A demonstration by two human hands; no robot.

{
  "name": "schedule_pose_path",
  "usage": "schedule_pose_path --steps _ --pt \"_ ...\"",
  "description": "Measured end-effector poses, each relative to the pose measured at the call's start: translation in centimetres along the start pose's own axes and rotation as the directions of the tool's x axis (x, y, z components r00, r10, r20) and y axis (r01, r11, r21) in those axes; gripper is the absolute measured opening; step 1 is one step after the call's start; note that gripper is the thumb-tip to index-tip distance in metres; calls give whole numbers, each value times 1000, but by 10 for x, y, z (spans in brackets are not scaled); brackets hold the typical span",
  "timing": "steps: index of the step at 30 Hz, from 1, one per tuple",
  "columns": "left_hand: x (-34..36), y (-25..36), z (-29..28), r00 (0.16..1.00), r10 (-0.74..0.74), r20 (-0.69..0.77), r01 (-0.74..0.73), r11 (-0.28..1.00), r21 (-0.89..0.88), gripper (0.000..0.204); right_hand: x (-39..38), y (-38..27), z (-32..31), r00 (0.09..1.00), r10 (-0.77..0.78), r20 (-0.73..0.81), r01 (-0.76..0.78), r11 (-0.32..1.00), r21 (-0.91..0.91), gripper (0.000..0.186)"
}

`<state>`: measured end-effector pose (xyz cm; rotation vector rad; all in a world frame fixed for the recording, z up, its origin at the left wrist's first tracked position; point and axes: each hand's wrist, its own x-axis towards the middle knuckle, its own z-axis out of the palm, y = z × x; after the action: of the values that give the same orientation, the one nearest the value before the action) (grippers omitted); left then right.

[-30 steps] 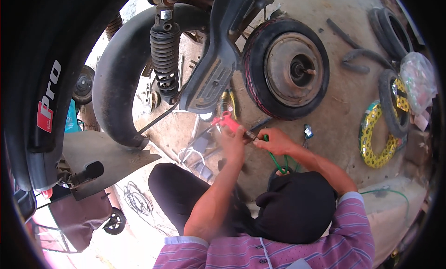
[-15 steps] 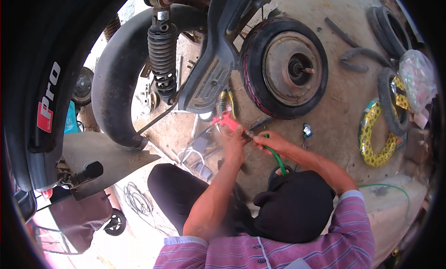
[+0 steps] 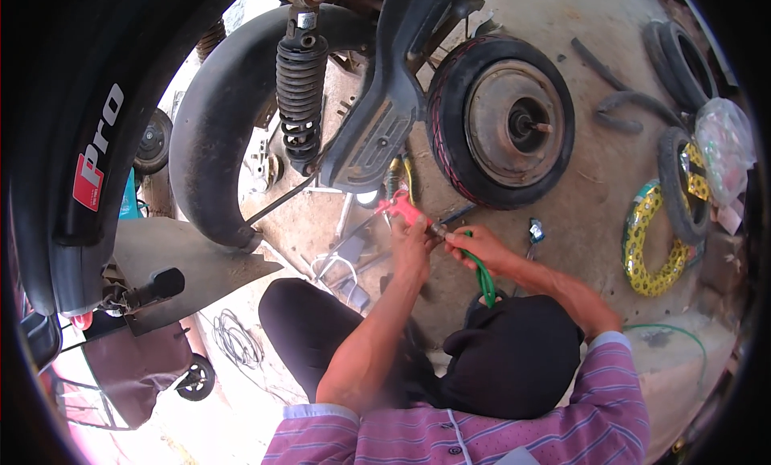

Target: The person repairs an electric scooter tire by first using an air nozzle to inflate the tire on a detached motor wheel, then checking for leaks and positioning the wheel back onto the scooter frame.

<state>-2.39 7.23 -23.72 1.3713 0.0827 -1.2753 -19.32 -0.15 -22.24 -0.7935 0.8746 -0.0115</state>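
Note:
My left hand (image 3: 411, 248) is closed around the body of a red air blow gun (image 3: 404, 211), whose nozzle end points away to the upper left. Close beside it, my right hand (image 3: 487, 248) pinches the metal coupling (image 3: 438, 233) at the gun's rear end. A green air hose (image 3: 485, 284) runs from the right hand's fingers down toward my knee. Both hands meet at the coupling; whether it is fully seated is hidden by the fingers. Yellow-and-black handled pliers (image 3: 409, 177) lie just beyond the gun.
Ahead stands a wheel with a black tyre (image 3: 458, 128). A scooter's shock absorber (image 3: 302, 104) and black fender (image 3: 197, 136) rise at left. Old tyres (image 3: 681, 63), a yellow-wrapped tyre (image 3: 642, 260) and a plastic bag (image 3: 723, 148) lie at right. A white cable (image 3: 341, 264) is near my left forearm.
The whole scene has shifted slightly right in the view. Both hands keep hold of the gun and coupling, and the green hose now shows a doubled loop below my right hand.

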Motion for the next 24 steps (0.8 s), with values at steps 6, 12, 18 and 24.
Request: schedule_pose_path --steps 6,12,18,24 --pt "1 2 3 1000 4 12 -3 998 -69 22 9 6 -8 996 -21 85 14 997 75 38" --pt "2 -7 -2 1000 12 -16 -11 999 44 27 -5 -20 -4 969 -246 -3 192 763 -617 39" --pt "0 -5 0 1000 -9 7 9 1000 -28 25 -7 -14 -1 999 -48 -13 44 979 -198 40" --pt "1 1 -1 999 -10 51 14 996 -83 23 0 3 3 989 53 138 -92 954 286 35"
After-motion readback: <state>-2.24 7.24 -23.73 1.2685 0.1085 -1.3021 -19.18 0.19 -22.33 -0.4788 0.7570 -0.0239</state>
